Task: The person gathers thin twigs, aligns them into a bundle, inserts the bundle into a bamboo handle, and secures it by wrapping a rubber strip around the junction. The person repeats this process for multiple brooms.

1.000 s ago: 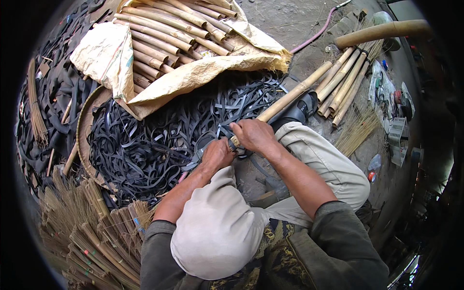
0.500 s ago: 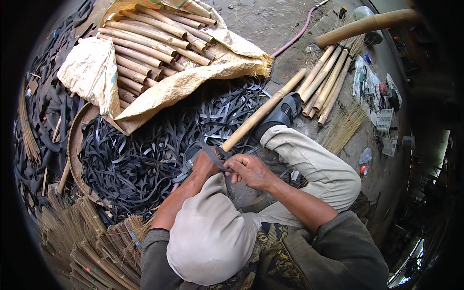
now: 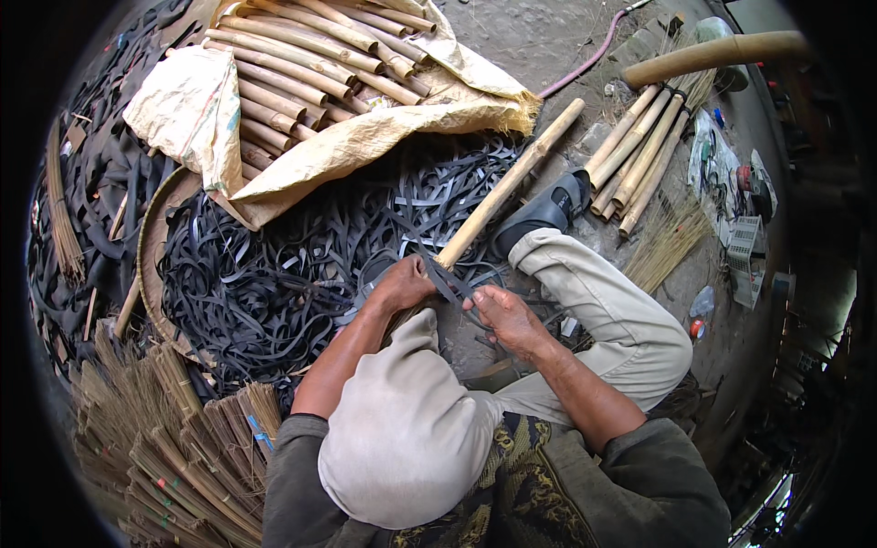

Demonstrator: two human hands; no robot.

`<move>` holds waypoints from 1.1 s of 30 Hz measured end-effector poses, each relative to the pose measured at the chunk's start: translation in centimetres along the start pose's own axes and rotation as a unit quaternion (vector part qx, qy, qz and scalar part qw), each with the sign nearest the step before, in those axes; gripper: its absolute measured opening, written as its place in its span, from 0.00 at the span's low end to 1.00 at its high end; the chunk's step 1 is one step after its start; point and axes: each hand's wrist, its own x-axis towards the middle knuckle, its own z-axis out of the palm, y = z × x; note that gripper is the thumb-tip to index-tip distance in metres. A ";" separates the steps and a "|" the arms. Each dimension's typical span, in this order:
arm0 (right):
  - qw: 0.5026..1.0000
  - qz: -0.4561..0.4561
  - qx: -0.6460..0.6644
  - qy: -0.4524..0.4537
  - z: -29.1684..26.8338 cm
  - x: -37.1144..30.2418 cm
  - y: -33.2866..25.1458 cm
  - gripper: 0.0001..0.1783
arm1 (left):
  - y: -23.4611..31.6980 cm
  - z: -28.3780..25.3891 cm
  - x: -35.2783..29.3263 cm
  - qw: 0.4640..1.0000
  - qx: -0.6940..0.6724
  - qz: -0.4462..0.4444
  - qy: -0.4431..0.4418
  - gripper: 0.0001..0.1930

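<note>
My left hand point(image 3: 402, 283) grips the near end of a long bamboo stick point(image 3: 512, 183) that slants up and to the right across the ground. A thin black rubber strip point(image 3: 454, 285) runs from that end to my right hand point(image 3: 505, 317), which pinches it just to the right and a little lower. The two hands are a short gap apart, above my bent right leg in light trousers point(image 3: 612, 310). A pale cap point(image 3: 402, 438) hides my lap and part of the left forearm.
A heap of black rubber strips point(image 3: 292, 265) lies left of the hands. Behind it an open sack point(image 3: 365, 137) holds several bamboo sticks. Straw broom bundles point(image 3: 174, 447) lie lower left. Tied bamboo poles point(image 3: 639, 155) and a grey shoe point(image 3: 548, 205) are at the right.
My right hand left the stick's end beside the left hand and moved down and right, drawing the black strip out. The left hand kept its grip on the stick.
</note>
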 end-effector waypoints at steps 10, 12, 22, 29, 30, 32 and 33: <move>0.998 0.028 0.055 -0.013 0.1 1.3 -0.3 0.20 | -0.4 1.2 -2.1 0.980 0.123 0.099 0.121 0.28; 0.997 0.032 0.067 -0.013 -0.1 1.1 -0.6 0.20 | -0.3 0.8 -1.9 0.982 0.149 0.076 0.087 0.28; 1.000 -0.026 -0.002 -0.008 0.4 0.5 -0.6 0.19 | -0.1 1.4 -0.7 0.958 0.261 -0.017 0.117 0.27; 0.968 -0.069 -0.241 -0.027 -0.6 -2.3 5.0 0.18 | 2.5 -2.5 -2.2 0.974 0.173 0.011 0.146 0.22; 0.958 -0.108 -0.266 -0.004 -0.8 -1.6 5.7 0.18 | 3.2 -2.7 -2.9 0.980 0.151 0.021 0.127 0.21; 0.932 -0.139 -0.332 0.044 -1.8 0.4 6.2 0.17 | 4.9 -2.9 -4.6 0.990 0.106 0.033 0.084 0.21; 0.924 -0.110 -0.362 0.058 -2.3 1.8 6.0 0.15 | 5.7 -2.7 -5.6 0.993 0.075 0.059 0.068 0.19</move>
